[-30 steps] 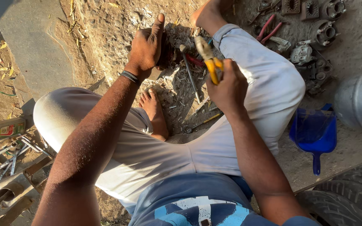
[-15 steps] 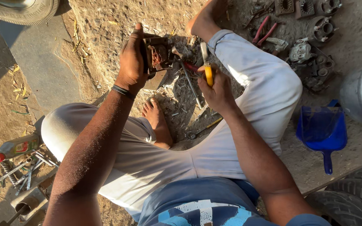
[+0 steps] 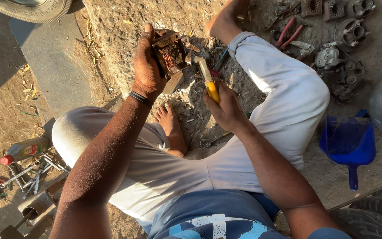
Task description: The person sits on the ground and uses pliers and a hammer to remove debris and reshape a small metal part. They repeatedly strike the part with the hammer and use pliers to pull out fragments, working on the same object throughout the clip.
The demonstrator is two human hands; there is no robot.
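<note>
Upper centre: left hand (image 3: 147, 71) fingers wrap rusty metal part (image 3: 171, 55), likely heavy & rigid; right hand (image 3: 226, 108) fingers clench yellow-handled tool (image 3: 208, 82).

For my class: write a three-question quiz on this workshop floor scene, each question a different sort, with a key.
1. True or false: the left hand holds a rusty metal part off the ground.
2. The right hand grips a tool. Its handle is: A red, B yellow, C black.
3. What blue thing lies on the ground beside the person's right knee?

Key
1. True.
2. B: the yellow-handled tool points at the part.
3. A blue plastic scoop.
</note>
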